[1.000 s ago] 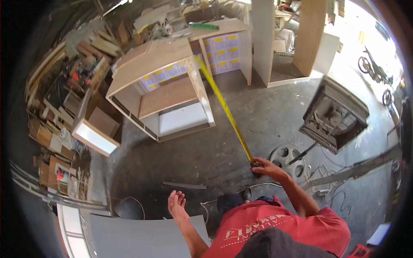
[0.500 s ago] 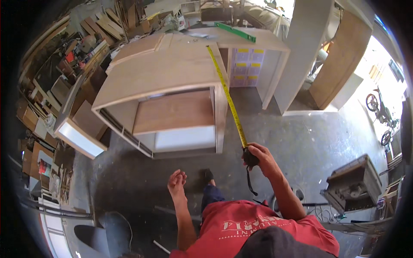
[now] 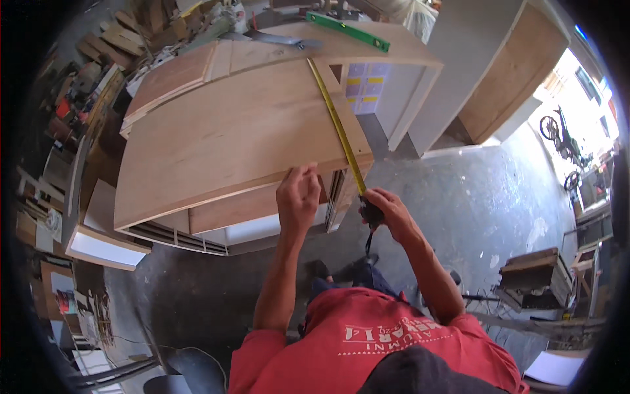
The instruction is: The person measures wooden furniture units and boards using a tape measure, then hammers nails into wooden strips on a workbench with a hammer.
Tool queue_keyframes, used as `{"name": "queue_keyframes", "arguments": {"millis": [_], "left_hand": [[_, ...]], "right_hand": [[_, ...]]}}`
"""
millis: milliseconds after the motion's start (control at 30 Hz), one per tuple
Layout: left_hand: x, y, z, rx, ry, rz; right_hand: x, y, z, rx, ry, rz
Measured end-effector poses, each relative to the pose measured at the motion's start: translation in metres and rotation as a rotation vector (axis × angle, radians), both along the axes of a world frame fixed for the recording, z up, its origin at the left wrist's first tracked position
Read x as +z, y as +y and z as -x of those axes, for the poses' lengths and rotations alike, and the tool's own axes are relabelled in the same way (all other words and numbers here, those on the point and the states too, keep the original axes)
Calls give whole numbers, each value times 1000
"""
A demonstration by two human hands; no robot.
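A wooden cabinet (image 3: 230, 134) with a pale plywood top and an open front stands before me. My right hand (image 3: 390, 213) is closed around the dark case of a tape measure (image 3: 340, 134), just off the cabinet's front right corner. Its yellow blade is pulled out across the top near the right edge, toward the back. A dark strap hangs from the case. My left hand (image 3: 300, 197) is at the front edge of the top, its fingers loosely bent and apart, holding nothing. Whether its fingertips touch the edge, I cannot tell.
On the bench behind lie a green spirit level (image 3: 348, 31) and a grey handsaw (image 3: 279, 39). A tall open cabinet (image 3: 462, 85) stands at the right. Another cabinet piece (image 3: 108, 246) is on the left, beside piled scrap wood. A worn crate (image 3: 537, 279) sits at lower right.
I have come closer to the cabinet. My left hand has risen from low in front to the top's front edge. My right hand has brought the tape case nearer the corner, and less blade is out.
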State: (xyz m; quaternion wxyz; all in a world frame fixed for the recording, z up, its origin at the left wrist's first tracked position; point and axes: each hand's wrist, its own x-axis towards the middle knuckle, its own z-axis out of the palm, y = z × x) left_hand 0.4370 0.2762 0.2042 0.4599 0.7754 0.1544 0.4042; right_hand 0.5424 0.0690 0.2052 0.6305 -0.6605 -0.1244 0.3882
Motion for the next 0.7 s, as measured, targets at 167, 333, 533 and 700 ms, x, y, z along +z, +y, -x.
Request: {"name": "queue_keyframes", "arguments": {"millis": [167,333,533,700], "left_hand": [[-10,20,-41,-8,74,-271],[-32,22,-45,-8,219,-415],[-43,17,-46,27,322,-562],[-44,15,-48,74,299,-581]], "right_hand": [[3,1,-1,-34,-23,41],[9,-16,20,-42,-158,172],[14,-33,43,-73,-337,296],[32,-38,54,-26,-449,431]]}}
